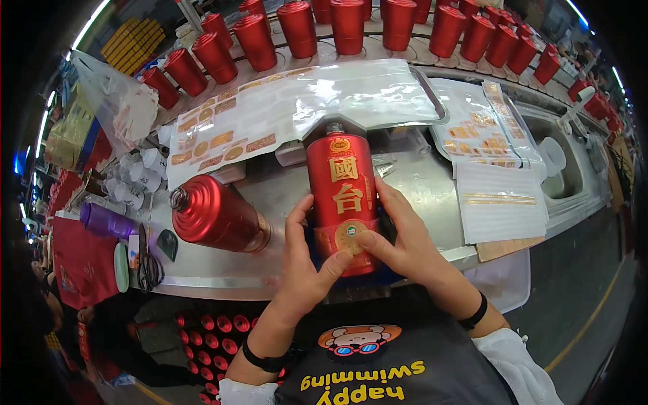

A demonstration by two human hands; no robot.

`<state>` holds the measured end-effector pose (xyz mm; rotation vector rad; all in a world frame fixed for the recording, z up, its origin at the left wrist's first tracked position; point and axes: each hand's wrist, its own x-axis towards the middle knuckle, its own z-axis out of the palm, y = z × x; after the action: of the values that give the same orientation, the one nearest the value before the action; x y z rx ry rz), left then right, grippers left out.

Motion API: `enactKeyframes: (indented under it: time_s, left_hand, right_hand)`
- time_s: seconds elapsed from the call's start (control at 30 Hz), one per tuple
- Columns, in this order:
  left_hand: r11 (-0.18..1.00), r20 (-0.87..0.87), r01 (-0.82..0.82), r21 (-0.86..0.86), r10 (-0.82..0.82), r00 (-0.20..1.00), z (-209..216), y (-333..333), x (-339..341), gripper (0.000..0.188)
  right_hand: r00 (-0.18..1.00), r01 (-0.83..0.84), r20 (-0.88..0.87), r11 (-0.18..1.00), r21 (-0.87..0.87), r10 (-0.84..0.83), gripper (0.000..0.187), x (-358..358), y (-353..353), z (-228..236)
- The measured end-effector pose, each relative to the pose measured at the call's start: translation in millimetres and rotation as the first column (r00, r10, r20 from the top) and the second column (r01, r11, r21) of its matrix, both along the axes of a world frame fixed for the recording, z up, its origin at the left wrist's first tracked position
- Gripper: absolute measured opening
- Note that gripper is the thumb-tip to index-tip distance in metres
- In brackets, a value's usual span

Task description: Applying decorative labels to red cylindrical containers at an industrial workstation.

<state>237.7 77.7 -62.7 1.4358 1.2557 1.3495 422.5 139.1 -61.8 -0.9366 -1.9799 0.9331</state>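
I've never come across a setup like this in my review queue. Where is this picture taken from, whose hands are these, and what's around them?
There is no robot here: these are a person's bare hands, seen by a wide fisheye camera on that person's head, which makes straight edges look bent. The left hand and right hand together hold a red bottle with gold lettering. On the metal table, a second red bottle sits to the left. Sheets of gold labels lie beyond, white papers to the right, and more red bottles at the back.

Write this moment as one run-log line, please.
left hand: holding red bottle; right hand: same bottle, thumb at round sticker; nearby: second bottle, scissors
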Motion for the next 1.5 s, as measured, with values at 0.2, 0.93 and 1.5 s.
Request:
enactKeyframes:
  time_s: [0.2, 0.93, 1.5]
  left_hand:
    - [1.000, 0.050, 0.015, 0.020, -0.016, 0.999, -2.7, 1.6, -3.4, 0.088]
    - [0.985, -0.020, 0.170, 0.007, -0.170, 0.985, -8.1, -0.2, -18.3, 0.089]
    - [0.990, 0.158, 0.135, -0.029, -0.128, 0.979, 1.6, 0.8, -7.9, 0.093]
  right_hand:
    - [0.999, -0.040, -0.028, 0.999, -0.033, 0.039, 0.085, 2.9, 3.5, 1.4]
    - [0.978, -0.207, -0.014, 0.977, -0.049, 0.207, 0.099, 18.1, 8.0, -3.6]
    - [0.949, -0.306, -0.100, 0.950, -0.070, 0.298, 0.100, 25.9, 17.3, -11.4]
